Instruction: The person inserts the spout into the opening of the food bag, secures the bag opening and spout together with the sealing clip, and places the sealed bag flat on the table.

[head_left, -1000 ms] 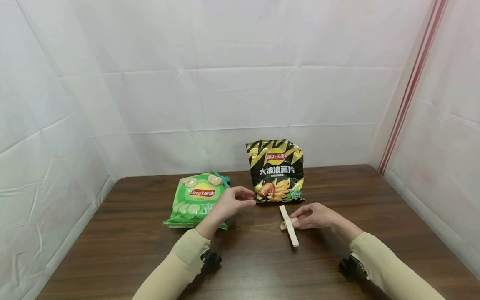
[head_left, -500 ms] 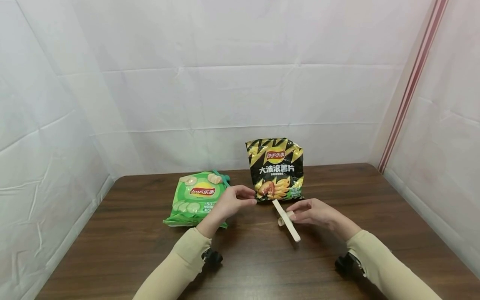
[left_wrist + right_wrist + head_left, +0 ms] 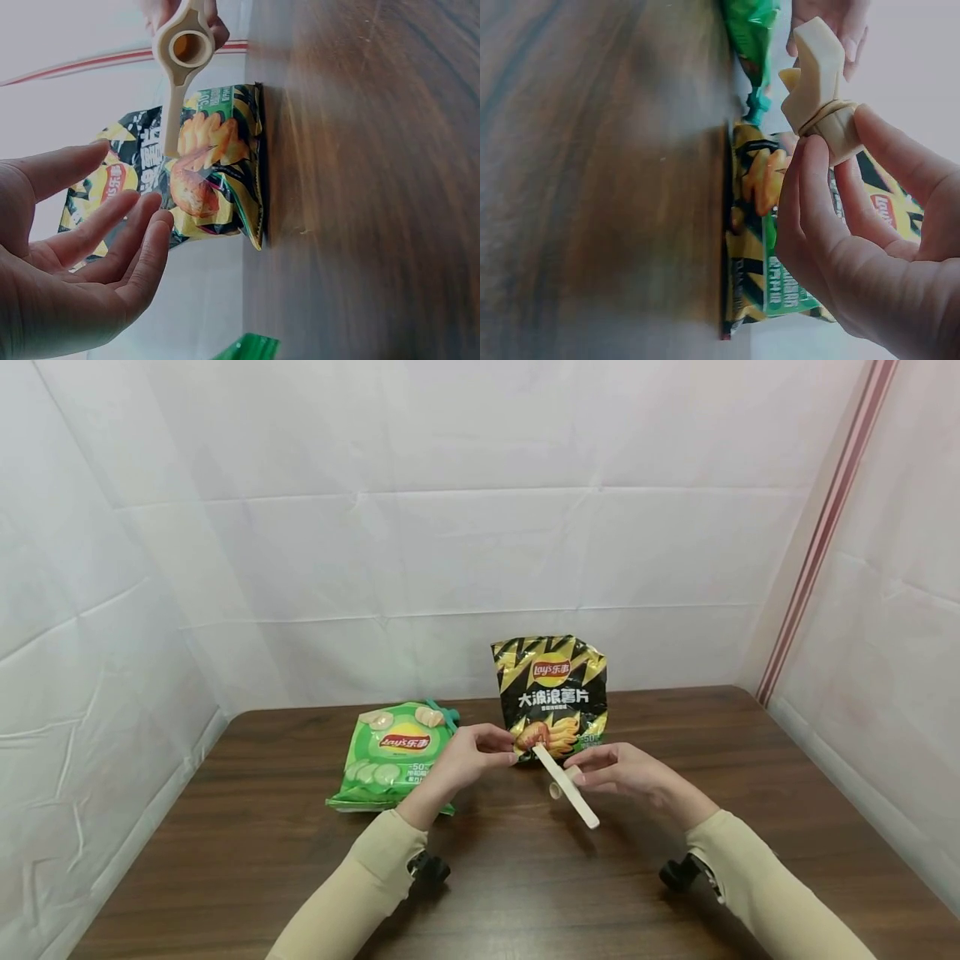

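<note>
My right hand (image 3: pixel 633 777) pinches a cream bag clip with a round spout (image 3: pixel 566 786) between thumb and fingers, above the table. In the left wrist view, a hollow ring sits midway along the clip's long bar (image 3: pixel 174 112). Behind it, a black and yellow chip bag (image 3: pixel 551 697) stands upright against the back cloth. My left hand (image 3: pixel 465 762), fingers loosely bent and holding nothing, hovers by that bag's lower left corner; touching or apart, I cannot tell. To the left lies a green chip bag (image 3: pixel 393 747), with a teal clip (image 3: pixel 450 717) at its far right corner.
The dark wooden table (image 3: pixel 525 902) spreads out in front of both hands. White cloth (image 3: pixel 375 543) hangs behind it and on both sides, with a red stripe (image 3: pixel 825 527) at the right corner.
My right hand has moved left and away from me with the cream bag clip, whose far end has swung left towards the black bag's lower part. The left hand has barely shifted.
</note>
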The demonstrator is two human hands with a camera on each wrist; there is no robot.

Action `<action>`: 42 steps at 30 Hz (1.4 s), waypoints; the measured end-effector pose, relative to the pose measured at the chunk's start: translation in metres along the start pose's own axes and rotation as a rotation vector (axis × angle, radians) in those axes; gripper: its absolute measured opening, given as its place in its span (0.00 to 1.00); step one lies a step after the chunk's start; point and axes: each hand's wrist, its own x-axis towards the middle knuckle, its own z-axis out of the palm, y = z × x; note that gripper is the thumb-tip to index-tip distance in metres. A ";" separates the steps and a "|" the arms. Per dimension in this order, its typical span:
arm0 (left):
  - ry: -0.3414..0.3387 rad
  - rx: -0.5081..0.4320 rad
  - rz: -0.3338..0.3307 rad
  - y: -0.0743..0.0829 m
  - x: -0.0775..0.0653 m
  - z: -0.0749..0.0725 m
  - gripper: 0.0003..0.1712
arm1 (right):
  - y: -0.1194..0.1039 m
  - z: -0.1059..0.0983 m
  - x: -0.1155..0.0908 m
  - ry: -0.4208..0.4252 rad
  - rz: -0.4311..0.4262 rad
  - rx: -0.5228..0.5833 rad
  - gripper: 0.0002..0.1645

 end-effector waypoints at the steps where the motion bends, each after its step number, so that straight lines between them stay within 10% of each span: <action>1: -0.002 -0.002 0.003 0.001 0.000 0.000 0.20 | -0.002 0.000 0.000 0.001 -0.002 -0.002 0.29; 42: -0.043 -0.026 0.008 0.012 -0.002 -0.002 0.11 | -0.049 0.019 0.004 -0.048 -0.033 -0.197 0.27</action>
